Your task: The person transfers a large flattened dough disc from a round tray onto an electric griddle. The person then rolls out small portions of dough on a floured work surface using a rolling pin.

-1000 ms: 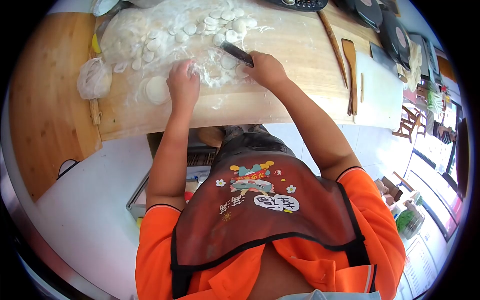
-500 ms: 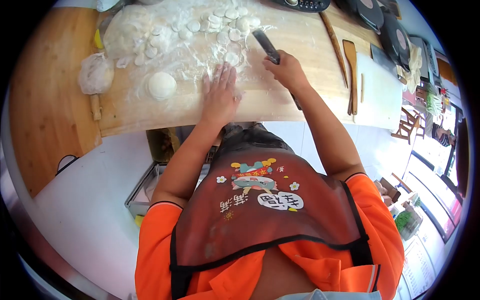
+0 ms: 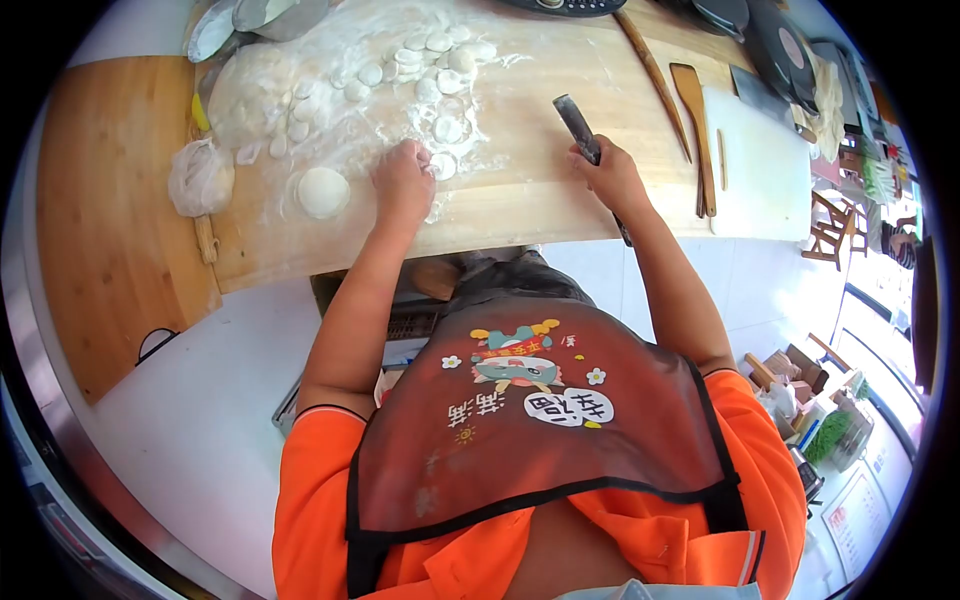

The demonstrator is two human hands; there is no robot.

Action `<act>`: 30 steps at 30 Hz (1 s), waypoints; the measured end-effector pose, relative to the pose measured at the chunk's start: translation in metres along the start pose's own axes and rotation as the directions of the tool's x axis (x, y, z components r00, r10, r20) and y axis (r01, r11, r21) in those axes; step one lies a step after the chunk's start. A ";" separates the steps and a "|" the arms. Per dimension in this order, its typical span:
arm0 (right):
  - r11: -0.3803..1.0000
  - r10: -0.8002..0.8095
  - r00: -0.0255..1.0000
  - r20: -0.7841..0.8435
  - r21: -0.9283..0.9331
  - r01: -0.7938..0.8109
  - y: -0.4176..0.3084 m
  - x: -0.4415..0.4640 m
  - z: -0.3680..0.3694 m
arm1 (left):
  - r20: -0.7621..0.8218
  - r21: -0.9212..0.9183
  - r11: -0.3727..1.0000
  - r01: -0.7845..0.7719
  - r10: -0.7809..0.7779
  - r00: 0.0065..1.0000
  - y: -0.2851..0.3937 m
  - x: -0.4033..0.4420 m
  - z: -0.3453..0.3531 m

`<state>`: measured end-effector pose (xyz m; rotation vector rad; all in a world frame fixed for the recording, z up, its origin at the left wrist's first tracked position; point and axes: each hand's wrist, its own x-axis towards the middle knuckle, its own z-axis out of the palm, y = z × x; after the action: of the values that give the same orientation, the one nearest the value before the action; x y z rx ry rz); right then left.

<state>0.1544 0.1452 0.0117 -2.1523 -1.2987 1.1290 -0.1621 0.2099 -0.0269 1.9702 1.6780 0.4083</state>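
Observation:
On the floured wooden board (image 3: 540,190), my left hand (image 3: 404,180) is closed near the front, beside a small dough disc (image 3: 441,166); what its fingers hold, if anything, is hidden. My right hand (image 3: 612,175) grips a dark rolling pin (image 3: 577,128), raised off the dough and angled toward the board's front edge. Just behind my left hand lies another dough disc (image 3: 447,130). A larger round wrapper (image 3: 323,193) rests to the left. Several small dough pieces (image 3: 409,62) are scattered farther back in loose flour.
A plastic bag (image 3: 201,178) sits at the board's left edge. To the right are a long thin stick (image 3: 655,80), a wooden spatula (image 3: 694,110) and a white cutting board (image 3: 760,180). Metal bowls (image 3: 280,15) stand at the back left, dark pans (image 3: 780,50) at the back right.
My left hand was lying flat with fingers spread; it has moved left and closed. My right hand has shifted right with the rolling pin. The view has shifted slightly.

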 end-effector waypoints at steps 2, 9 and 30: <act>1.000 -0.006 1.000 -0.009 -0.008 0.006 0.003 -0.002 -0.002 | 0.037 -0.218 0.971 0.094 -0.088 0.995 0.004 0.010 -0.003; 1.000 0.007 1.000 -0.013 -0.015 -0.008 0.010 -0.010 -0.006 | 0.112 -0.239 0.970 0.032 -0.005 0.994 0.022 0.066 -0.016; 0.941 -0.295 0.945 -0.139 -0.213 0.263 0.018 -0.017 -0.016 | -0.265 0.369 0.912 -0.178 0.287 0.921 0.038 0.094 0.051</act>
<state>0.1731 0.1230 0.0163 -2.0538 -1.6270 0.7173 -0.0857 0.2883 -0.0564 2.4872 1.8010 0.5797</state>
